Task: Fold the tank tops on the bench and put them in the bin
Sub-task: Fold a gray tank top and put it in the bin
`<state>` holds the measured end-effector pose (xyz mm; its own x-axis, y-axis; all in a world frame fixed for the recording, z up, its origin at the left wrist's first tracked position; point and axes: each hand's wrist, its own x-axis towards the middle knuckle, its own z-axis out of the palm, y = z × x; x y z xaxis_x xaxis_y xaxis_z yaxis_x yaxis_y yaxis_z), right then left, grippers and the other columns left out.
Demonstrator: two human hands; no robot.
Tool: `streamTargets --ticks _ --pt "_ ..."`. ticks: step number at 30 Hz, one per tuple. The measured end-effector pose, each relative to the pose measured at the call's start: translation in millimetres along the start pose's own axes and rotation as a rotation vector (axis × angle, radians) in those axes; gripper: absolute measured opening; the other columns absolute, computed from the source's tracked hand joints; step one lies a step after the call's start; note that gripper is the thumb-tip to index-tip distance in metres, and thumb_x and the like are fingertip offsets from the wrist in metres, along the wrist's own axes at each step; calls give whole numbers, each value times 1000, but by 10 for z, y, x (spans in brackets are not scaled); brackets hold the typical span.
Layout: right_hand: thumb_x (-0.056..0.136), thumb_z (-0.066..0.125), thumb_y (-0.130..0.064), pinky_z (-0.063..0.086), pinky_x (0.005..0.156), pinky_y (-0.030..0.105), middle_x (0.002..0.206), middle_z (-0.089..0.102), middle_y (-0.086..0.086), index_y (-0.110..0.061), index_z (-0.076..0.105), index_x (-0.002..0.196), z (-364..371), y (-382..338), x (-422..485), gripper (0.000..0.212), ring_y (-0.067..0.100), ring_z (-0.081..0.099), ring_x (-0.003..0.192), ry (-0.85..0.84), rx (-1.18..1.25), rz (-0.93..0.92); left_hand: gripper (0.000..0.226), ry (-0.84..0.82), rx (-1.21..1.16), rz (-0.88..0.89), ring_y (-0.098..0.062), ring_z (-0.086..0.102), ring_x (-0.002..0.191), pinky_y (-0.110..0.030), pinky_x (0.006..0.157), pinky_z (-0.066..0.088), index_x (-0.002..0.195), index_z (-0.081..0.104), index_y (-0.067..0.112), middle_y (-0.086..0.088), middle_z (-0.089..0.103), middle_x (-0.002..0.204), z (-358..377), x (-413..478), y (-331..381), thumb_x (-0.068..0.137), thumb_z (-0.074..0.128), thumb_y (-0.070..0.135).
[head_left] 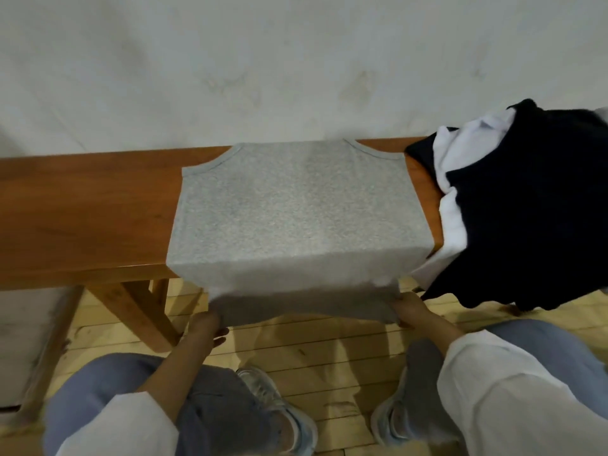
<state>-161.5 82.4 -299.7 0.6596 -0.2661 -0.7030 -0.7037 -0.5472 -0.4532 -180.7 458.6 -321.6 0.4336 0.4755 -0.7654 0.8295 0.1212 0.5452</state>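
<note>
A grey tank top (296, 209) lies spread flat across the wooden bench (82, 212), its lower part hanging over the front edge. My left hand (205, 325) grips the hem's left corner below the bench edge. My right hand (409, 309) grips the hem's right corner. A heap of black and white tank tops (513, 205) sits on the bench's right end, partly draped over the front. The bin is out of sight.
A pale wall (296, 60) stands right behind the bench. The bench's legs (138, 311) stand on a light wooden floor (329, 357). My knees and shoes fill the bottom of the view.
</note>
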Motion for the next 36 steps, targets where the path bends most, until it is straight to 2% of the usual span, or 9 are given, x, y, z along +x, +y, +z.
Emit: streamTargets --ticks 4,10,15,19,23,25,29,31,36 --pt "96 53 -13 48 44 24 77 61 15 -3 54 87 -117 13 -358 13 24 62 60 -47 38 -86 17 20 103 116 -21 45 57 -31 52 36 107 53 -7 -14 51 71 -93 -279 14 97 46 4" --pt "87 66 -15 52 51 31 85 67 19 -1 54 96 -257 -43 -885 20 29 67 64 126 163 -171 37 73 111 434 -29 56 64 -29 53 39 120 50 -1 -17 58 80 -312 -828 196 87 62 10" --pt "91 60 -6 51 46 21 90 66 15 -4 60 100 -476 -199 -1387 9 22 67 70 187 443 -295 8 -162 -15 515 -21 54 60 -25 50 46 95 65 2 -13 61 73 -552 -1303 381 89 61 -1" --pt "87 46 6 54 66 27 87 64 7 -14 66 103 -673 -231 -1585 32 22 63 80 188 285 -425 38 -302 87 592 -22 62 77 -20 54 53 103 64 2 -16 65 92 -758 -1550 536 76 59 -24" --pt "85 62 0 50 62 20 83 68 -3 -22 62 96 -744 -182 -1712 25 14 65 80 315 21 -577 7 -257 193 766 -17 61 66 -23 56 46 82 70 2 -9 68 72 -909 -1674 585 86 65 -1" --pt "85 69 -10 52 67 23 77 68 -6 -24 65 85 -756 -195 -1761 14 11 66 76 400 51 -633 18 -258 235 881 -14 59 62 -21 57 43 72 70 8 -2 67 63 -975 -1686 600 89 64 10" --pt "90 63 -30 33 52 18 65 49 -2 -26 49 59 -846 -312 -1812 34 9 49 56 641 106 -752 13 27 145 1027 -16 53 83 -29 72 42 85 67 12 1 59 87 -1076 -1810 720 93 59 20" --pt "92 59 -30 27 52 15 72 44 3 -25 41 59 -919 -404 -1826 39 7 43 57 761 205 -765 12 220 -9 1059 -19 49 91 -34 79 39 89 63 11 -3 55 94 -1127 -1869 829 95 56 19" --pt "98 49 -29 35 53 25 68 49 3 -8 49 78 -1000 -627 -1870 29 15 47 59 787 430 -738 32 201 -211 1044 -22 48 77 -36 69 39 90 58 -2 -20 56 84 -1204 -1793 1039 99 48 27"
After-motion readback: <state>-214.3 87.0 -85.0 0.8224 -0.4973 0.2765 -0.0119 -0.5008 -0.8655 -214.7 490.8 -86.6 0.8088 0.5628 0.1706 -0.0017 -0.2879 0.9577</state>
